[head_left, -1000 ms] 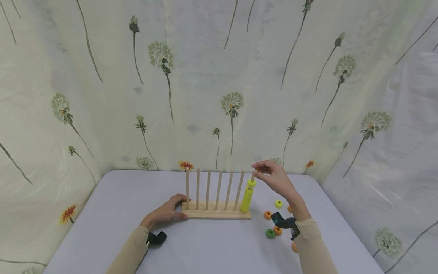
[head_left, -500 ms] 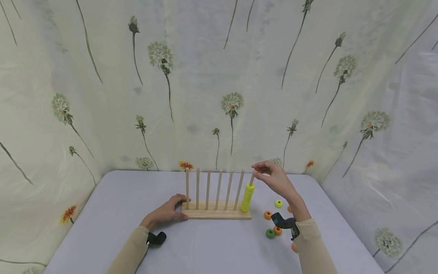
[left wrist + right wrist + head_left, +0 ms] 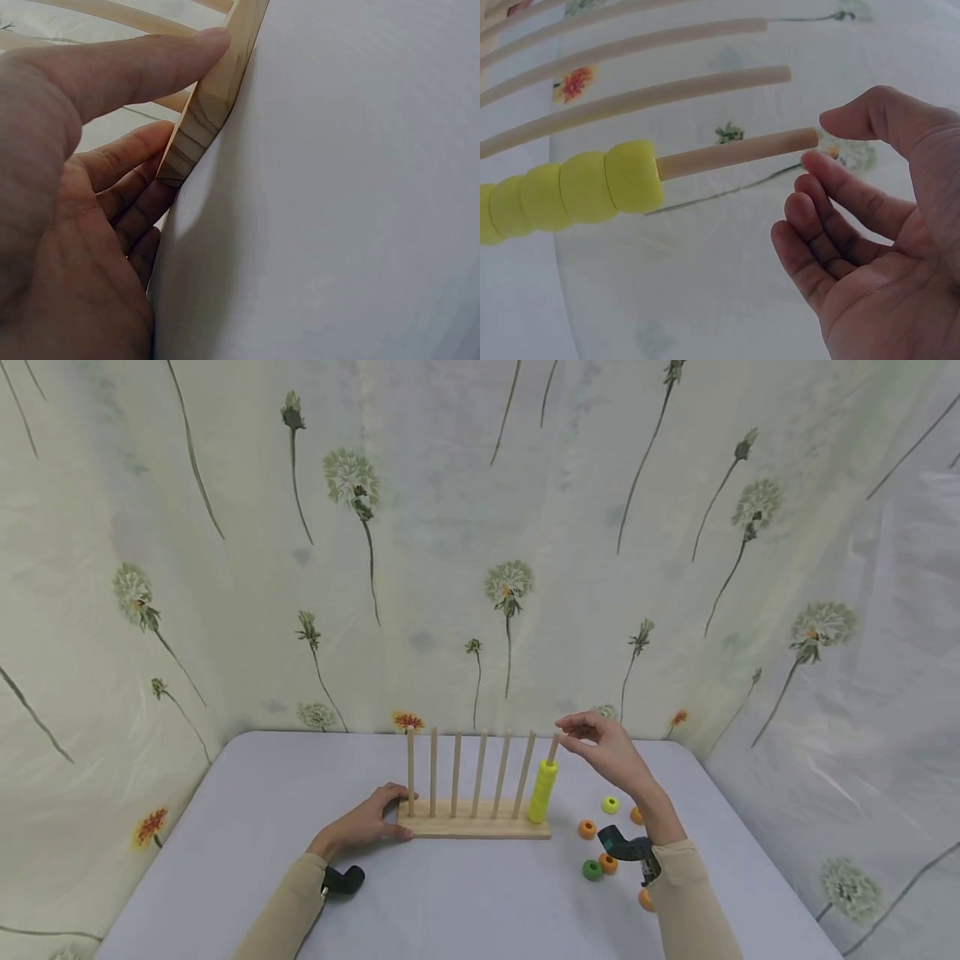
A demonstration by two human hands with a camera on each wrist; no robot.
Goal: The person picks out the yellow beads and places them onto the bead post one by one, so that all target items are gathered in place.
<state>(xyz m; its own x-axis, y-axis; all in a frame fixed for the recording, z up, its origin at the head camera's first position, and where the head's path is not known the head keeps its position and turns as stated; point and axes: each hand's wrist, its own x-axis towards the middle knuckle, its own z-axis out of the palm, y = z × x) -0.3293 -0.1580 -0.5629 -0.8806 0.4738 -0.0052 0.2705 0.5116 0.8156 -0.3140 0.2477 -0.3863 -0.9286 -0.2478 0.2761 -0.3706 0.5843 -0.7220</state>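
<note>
At its left end, a wooden pegboard (image 3: 480, 830) with a row of upright pegs is gripped by my left hand (image 3: 366, 821). In the left wrist view the thumb lies on one side of the board (image 3: 206, 101) and the fingers on the other. Yellow beads (image 3: 542, 793) are stacked on the rightmost peg, whose bare top (image 3: 739, 154) sticks out above them. My right hand (image 3: 609, 756) is beside that peg's tip, thumb and fingers apart and holding nothing. The other pegs carry no beads.
Loose beads lie on the white table (image 3: 465, 902) to the right of the board: a yellow bead (image 3: 610, 805), a green bead (image 3: 592, 870) and several orange ones, including an orange bead (image 3: 587, 829). A flower-patterned curtain (image 3: 427, 568) hangs behind.
A yellow bead that was sliding down the rightmost peg has come to rest on top of the stack. My right hand has shifted slightly right; the left hand stays on the board.
</note>
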